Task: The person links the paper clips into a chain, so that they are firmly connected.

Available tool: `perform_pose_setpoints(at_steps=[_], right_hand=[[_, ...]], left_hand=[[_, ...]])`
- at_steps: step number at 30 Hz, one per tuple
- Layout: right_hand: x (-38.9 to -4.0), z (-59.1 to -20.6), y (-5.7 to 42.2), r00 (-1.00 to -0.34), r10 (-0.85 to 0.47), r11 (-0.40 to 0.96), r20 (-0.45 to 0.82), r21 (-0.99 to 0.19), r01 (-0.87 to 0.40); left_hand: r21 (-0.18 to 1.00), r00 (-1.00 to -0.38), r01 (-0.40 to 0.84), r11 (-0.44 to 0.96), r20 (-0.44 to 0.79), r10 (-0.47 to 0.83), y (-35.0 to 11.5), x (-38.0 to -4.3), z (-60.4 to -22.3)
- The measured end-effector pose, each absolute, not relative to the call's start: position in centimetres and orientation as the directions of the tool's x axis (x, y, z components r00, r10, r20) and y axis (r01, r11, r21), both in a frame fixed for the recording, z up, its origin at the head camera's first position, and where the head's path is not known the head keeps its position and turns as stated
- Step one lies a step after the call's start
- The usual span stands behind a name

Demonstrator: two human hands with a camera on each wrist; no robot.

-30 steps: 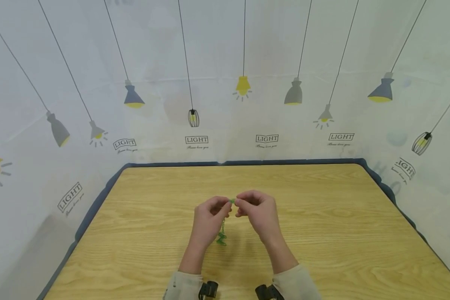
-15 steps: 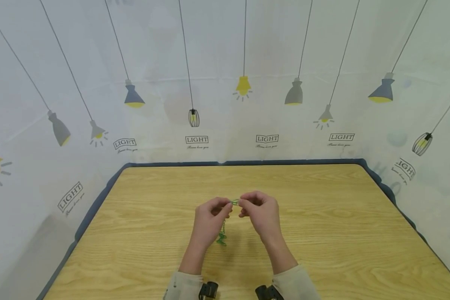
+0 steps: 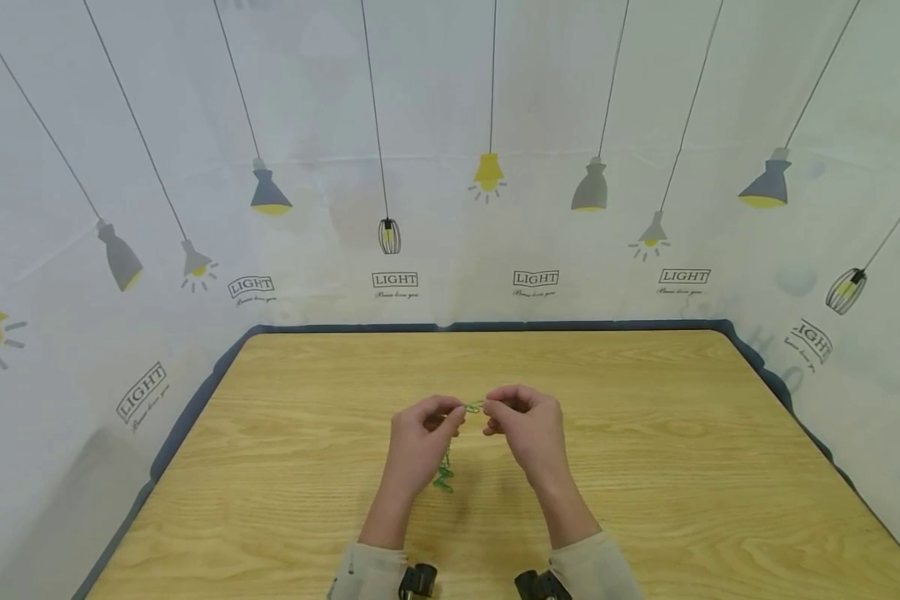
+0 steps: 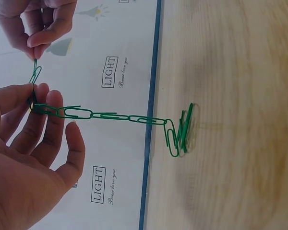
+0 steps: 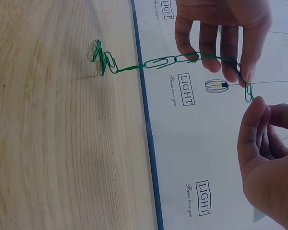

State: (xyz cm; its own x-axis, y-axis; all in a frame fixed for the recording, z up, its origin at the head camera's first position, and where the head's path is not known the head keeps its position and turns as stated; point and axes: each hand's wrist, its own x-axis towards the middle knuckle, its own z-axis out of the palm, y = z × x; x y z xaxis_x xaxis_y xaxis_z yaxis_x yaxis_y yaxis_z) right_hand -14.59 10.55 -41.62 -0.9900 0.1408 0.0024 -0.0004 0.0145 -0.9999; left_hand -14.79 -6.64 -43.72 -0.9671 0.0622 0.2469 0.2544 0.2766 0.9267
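Note:
A chain of green paper clips (image 4: 74, 112) hangs from my left hand (image 3: 414, 446), its lower end bunched in a small heap (image 4: 185, 132) on the wooden table. My left thumb and forefinger pinch the chain near its upper end, and the chain runs down past the other fingers. To the right, my right hand (image 3: 528, 433) pinches the outer tip of a green paper clip (image 5: 248, 93) between thumb and forefinger. That clip spans the small gap between both hands, overlapping the clip at my left fingertips.
The wood-grained table (image 3: 682, 450) has a dark blue edging (image 3: 585, 326) along its back and sides. Behind it stands a pale wall covering (image 3: 450, 100) printed with lamps. Small black cameras (image 3: 418, 581) sit at both wrists.
My right hand has drawn slightly to the right, away from the left, so more of the green paper clip shows between them. The left hand and the heap stay nearly where they were.

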Motion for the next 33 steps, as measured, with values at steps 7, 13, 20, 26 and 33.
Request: perform_pose_setpoints(at_steps=[7,13,20,26,33], right_hand=[[-14.6,-41.5,11.4,-0.988,0.156,0.034,-0.007,-0.999,0.012],[-14.7,-41.5,12.1,-0.988,0.151,0.042,-0.018,-0.999,0.025],[-14.8,-41.7,12.6,-0.986,0.164,0.063,-0.036,-0.997,0.047],[-14.9,-41.9,13.0,-0.985,0.171,0.074,-0.036,-0.996,0.049],[-15.0,-42.0,13.6,-0.983,0.176,0.072,-0.043,-0.996,0.057]], left_hand=[[0.932,-0.969,0.247,0.266,0.240,0.059,-6.7,-14.8,-44.0],[0.927,-0.969,0.248,0.282,0.234,0.083,-6.4,-14.8,-44.1],[0.922,-0.969,0.249,0.297,0.234,0.086,-6.3,-14.8,-44.0],[0.924,-0.974,0.227,0.308,0.219,0.061,-6.5,-14.7,-44.0],[0.917,-0.967,0.254,0.306,0.246,0.065,-6.7,-14.7,-44.0]])
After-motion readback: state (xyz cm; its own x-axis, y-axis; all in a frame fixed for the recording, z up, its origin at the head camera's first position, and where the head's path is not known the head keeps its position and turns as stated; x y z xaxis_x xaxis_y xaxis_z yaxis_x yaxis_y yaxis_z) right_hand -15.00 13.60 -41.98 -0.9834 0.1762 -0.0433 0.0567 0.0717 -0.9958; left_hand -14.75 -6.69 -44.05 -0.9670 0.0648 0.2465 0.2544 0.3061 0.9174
